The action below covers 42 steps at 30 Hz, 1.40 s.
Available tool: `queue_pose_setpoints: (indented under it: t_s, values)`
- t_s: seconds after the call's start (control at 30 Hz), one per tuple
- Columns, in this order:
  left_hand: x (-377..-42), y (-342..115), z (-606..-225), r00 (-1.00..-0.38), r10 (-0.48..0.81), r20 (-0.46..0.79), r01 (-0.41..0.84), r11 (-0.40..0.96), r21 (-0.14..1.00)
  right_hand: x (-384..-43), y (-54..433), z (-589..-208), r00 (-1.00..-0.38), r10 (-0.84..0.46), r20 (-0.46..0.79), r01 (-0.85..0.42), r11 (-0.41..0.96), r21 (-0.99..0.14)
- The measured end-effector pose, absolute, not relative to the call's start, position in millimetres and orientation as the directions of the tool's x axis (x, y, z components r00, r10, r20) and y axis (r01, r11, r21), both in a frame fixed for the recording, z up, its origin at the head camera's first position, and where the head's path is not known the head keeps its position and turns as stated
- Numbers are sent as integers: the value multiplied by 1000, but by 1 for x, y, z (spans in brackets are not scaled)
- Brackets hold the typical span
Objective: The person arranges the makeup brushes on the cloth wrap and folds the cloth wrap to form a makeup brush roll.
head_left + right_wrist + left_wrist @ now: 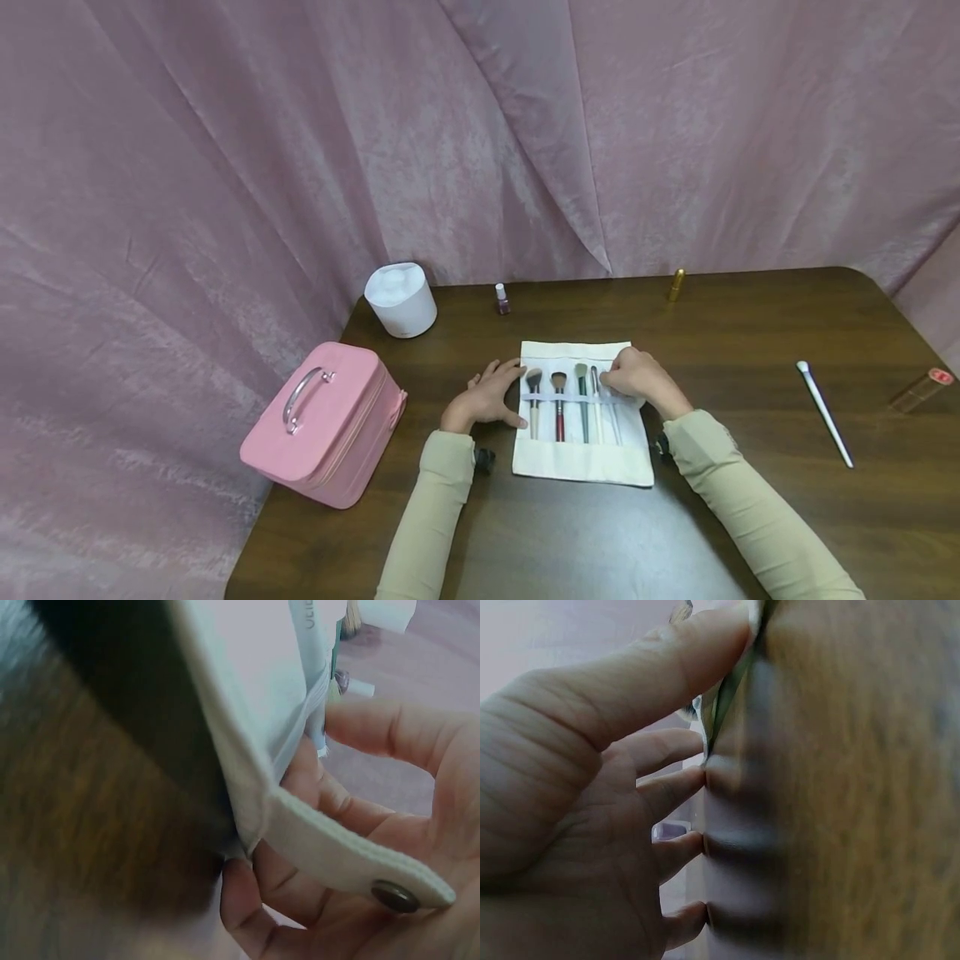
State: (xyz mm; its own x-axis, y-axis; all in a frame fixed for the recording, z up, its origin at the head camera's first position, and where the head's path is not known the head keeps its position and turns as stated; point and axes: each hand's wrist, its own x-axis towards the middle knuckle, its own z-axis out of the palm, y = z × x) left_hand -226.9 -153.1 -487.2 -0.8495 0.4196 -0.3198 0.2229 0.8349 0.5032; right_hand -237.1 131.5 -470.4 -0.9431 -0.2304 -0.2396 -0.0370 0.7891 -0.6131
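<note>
An open cream fabric brush roll (585, 468) lies flat on the table, with several makeup brushes side by side under its elastic band. My left hand (487, 397) rests at the roll's left edge, fingers spread, thumb over the edge; in the left wrist view the fingertips touch the table. At the roll's right side, my right hand (641, 382) pinches the rightmost slim pale makeup brush (309, 645) near its small tip, between thumb and index finger. A strap with a dark snap (395, 896) lies across that palm. The red-handled brush (559, 421) sits mid-left.
A pink vanity case (318, 417) with a metal handle stands at the left. Behind are a white round container (408, 312), a nail polish bottle (502, 303) and a gold tube (677, 286). Rightward lie a white brush (825, 414) and a brown tube (918, 392).
</note>
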Motion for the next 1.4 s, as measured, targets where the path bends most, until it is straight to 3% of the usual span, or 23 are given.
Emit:
queue_pose_setpoints:
  t_s: [0.87,1.13,1.4]
  values:
    - [-225,-149,-482,-852,414,-322,213,834,509,-237,137,-455,-916,-265,-302,-72,848,-525]
    - [-225,-151,-486,-854,404,-328,208,843,497,-237,156,-439,-932,-309,-192,-95,717,-690]
    - [-225,-151,-488,-852,408,-330,212,843,495,-228,179,-438,-966,-252,-59,-118,631,-767]
